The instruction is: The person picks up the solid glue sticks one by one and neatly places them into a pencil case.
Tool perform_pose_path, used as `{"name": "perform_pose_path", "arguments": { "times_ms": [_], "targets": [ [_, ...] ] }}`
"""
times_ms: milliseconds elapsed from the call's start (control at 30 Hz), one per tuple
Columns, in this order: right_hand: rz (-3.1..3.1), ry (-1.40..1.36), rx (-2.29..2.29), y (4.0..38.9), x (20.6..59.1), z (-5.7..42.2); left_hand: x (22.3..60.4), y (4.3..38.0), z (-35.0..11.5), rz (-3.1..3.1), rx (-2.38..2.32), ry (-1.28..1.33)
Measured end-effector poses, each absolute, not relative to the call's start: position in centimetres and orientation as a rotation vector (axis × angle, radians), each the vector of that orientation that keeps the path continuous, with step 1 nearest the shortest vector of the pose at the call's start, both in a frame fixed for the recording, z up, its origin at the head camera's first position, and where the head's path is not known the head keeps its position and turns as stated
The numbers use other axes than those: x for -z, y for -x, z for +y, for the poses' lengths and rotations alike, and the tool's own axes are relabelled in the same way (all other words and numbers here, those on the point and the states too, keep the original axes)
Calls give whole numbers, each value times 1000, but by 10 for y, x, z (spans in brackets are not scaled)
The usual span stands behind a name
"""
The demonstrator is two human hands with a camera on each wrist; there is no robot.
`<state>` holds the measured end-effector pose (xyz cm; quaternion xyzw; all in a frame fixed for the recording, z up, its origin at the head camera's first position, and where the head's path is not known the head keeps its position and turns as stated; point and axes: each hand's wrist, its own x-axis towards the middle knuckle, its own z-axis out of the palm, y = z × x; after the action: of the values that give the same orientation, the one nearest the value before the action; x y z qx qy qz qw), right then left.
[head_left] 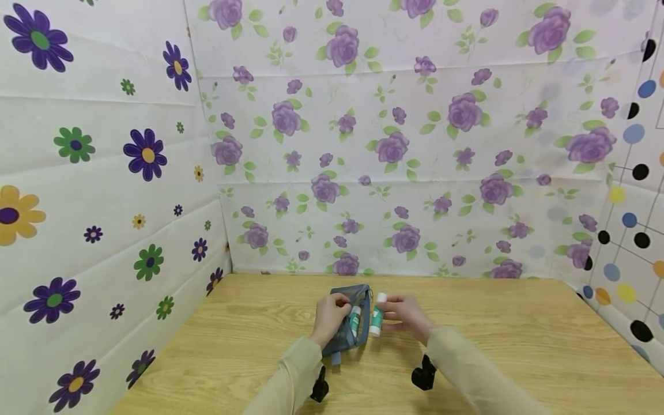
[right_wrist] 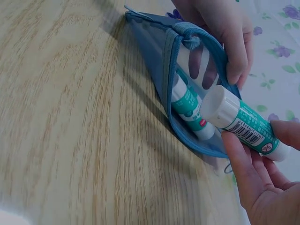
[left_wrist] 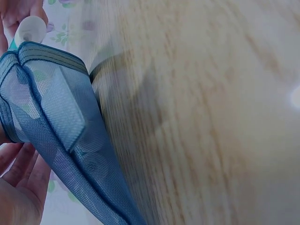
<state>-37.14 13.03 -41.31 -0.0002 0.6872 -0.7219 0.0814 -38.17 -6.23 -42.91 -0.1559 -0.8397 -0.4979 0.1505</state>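
My left hand (head_left: 329, 317) grips the far edge of a blue mesh zip pouch (head_left: 339, 341), whose mouth gapes toward the right. Inside lies a white and green glue stick (right_wrist: 190, 107), seen through the opening in the right wrist view. A second glue stick (head_left: 378, 317) is pinched between the thumb and fingers of my right hand (head_left: 410, 316), just outside the pouch mouth. Its barcode side and white end show in the right wrist view. From the left wrist side, the mesh wall (left_wrist: 93, 136) covers most of the pouch's contents.
The wooden table (head_left: 498, 334) extends on both sides of the pouch. Behind it hangs a purple rose-print sheet (head_left: 391, 147), with a flower-print sheet (head_left: 104, 190) on the left and a dotted one on the right. Black wrist devices (head_left: 424, 374) hang below both sleeves.
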Motion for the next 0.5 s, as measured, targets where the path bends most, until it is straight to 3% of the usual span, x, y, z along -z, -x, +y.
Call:
{"name": "perform_pose_path", "arguments": {
  "times_ms": [500],
  "targets": [
    [2008,-36,2162,373,416,111,428,381,-61,-2410,1423,432]
  ]
}}
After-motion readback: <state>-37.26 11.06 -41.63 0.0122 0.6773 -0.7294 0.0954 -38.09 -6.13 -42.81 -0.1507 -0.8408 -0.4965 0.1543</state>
